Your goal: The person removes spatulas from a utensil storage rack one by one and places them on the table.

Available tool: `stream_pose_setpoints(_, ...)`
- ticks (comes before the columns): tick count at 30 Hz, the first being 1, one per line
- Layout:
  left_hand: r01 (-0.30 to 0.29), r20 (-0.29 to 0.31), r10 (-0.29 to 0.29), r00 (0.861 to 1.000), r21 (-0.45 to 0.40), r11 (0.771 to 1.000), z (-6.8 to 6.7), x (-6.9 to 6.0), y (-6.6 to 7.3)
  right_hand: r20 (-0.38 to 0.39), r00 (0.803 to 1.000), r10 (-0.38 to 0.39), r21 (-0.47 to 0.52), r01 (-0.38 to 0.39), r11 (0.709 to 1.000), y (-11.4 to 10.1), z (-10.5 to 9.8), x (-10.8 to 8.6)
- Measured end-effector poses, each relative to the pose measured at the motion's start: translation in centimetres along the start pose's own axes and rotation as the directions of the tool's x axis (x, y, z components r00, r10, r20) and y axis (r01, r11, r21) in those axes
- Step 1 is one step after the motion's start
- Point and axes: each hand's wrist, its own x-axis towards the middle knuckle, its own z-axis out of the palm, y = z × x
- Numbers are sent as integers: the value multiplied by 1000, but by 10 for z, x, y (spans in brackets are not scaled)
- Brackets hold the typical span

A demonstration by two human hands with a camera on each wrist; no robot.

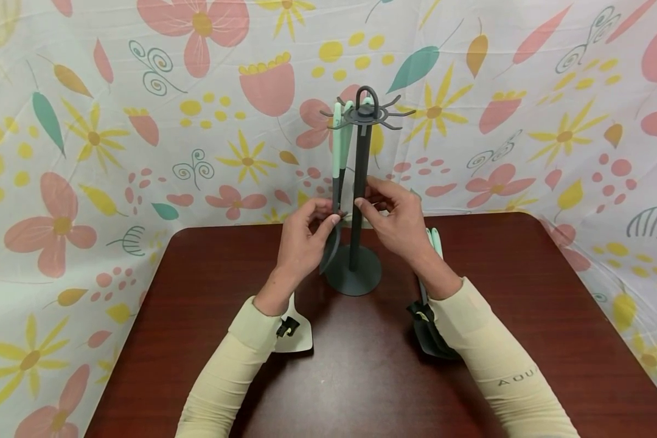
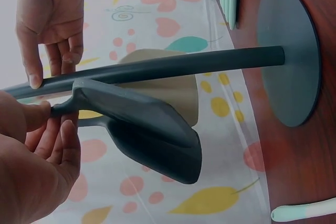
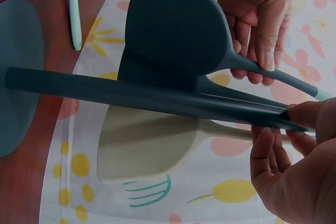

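A dark utensil stand (image 1: 361, 164) with a round base and a ring of hooks stands upright near the back of the table. My left hand (image 1: 305, 240) pinches the neck of a dark spatula (image 3: 176, 24), whose mint handle (image 1: 336, 140) hangs at the ring's left side. On the other side, my right hand (image 1: 395, 216) grips the stand's post between thumb and fingers. Behind the post in the right wrist view are a second dark spatula (image 3: 157, 73) and a beige spatula (image 3: 147, 150). The post partly hides both.
A pale spatula (image 1: 301, 331) lies on the brown table (image 1: 328, 389) by my left forearm. Dark utensils (image 1: 431, 337) with mint handles (image 1: 437, 240) lie by my right forearm, which partly covers them. A flowered cloth (image 1: 197, 140) hangs behind the table.
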Motion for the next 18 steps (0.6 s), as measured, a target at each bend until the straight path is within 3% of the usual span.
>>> stream_pose_setpoints(18, 32, -16, -32, 999, 9, 999, -8, -5, -3, 1, 1000, 10, 6, -10, 1000, 1, 0, 0)
